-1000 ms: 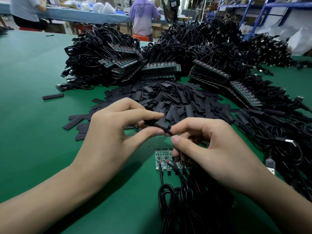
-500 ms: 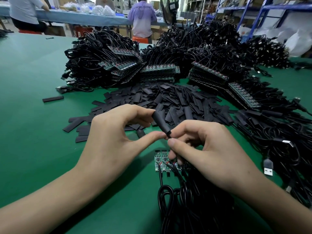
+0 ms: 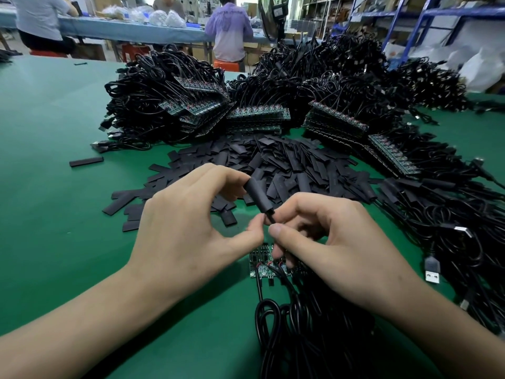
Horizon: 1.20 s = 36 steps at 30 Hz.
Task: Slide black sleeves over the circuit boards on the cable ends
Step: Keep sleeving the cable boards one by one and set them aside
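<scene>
My left hand (image 3: pixel 188 222) pinches a black sleeve (image 3: pixel 258 196) between forefinger and thumb; the sleeve stands tilted, its top leaning away to the left. Just below the sleeve, my right hand (image 3: pixel 336 247) pinches the black cable (image 3: pixel 270 216) that runs out of its lower end. The board inside the sleeve is hidden. Under my hands, bare green circuit boards (image 3: pixel 262 265) with cables lie on the green table (image 3: pixel 54 187). A heap of loose flat black sleeves (image 3: pixel 287 162) lies just beyond my hands.
Big piles of black cables with stacked circuit boards (image 3: pixel 257 117) ring the far side. Sleeved cables with USB plugs (image 3: pixel 433 272) pile up at the right. A coil of cables (image 3: pixel 300 337) lies near the front edge. Two people (image 3: pixel 229 31) sit at a far table.
The sleeve has swung from lying sideways to standing tilted, and it has slid down the cable end. My hands stay close together at the same spot.
</scene>
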Motion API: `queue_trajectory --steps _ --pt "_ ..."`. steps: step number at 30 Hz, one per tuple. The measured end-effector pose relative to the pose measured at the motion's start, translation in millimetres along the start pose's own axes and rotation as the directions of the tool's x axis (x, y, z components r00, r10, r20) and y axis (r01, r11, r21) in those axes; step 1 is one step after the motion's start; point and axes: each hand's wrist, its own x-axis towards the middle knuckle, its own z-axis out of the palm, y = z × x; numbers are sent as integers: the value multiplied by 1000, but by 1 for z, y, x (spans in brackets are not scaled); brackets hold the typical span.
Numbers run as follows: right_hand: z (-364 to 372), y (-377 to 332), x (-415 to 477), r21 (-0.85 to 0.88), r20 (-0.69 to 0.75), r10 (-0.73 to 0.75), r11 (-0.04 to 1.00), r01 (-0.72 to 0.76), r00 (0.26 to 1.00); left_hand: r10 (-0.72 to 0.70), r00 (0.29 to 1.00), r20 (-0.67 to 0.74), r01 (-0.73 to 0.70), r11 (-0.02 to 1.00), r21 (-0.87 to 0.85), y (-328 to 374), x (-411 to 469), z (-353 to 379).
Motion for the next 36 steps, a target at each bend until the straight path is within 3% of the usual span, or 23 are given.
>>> queue_trajectory --steps 4,7,10,12,14,16,18,19,21,24,29,36 --pt "-8 3 4 -15 -53 26 1000 -27 998 8 998 58 -7 1000 -8 -3 3 -2" --pt "-36 15 10 -276 -246 21 957 -90 969 6 982 186 -7 1000 9 -7 4 -5" --pt "-79 29 10 -652 -404 53 684 -328 913 35 933 357 -61 996 60 -11 3 -9" --pt "-100 34 9 -731 -455 189 479 -486 870 69 892 447 -125 987 97 -13 2 -11" --pt "-108 35 8 -764 -470 210 389 -515 857 84 866 494 -158 981 111 -14 1 -11" --pt "-98 27 7 -760 -415 112 503 -412 903 84 856 510 -142 987 76 -15 0 -9" --pt "-73 10 7 -628 -280 36 749 -212 959 56 860 507 -51 998 -24 -12 0 -8" --pt "-58 3 8 -516 -185 50 845 -140 981 39 868 495 6 996 -89 -10 0 -8" --pt "-30 -3 9 -346 33 108 934 -90 994 7 883 469 98 975 -199 -7 1 -7" --pt "-9 1 8 -263 187 115 963 -63 976 -60 879 473 242 911 -334 -5 2 -7" --pt "-4 8 8 -113 147 49 993 -32 988 -157 817 555 447 779 -439 -7 4 -7" --pt "-6 5 11 109 220 -9 994 -15 975 -155 776 611 553 632 -543 -7 9 -9"
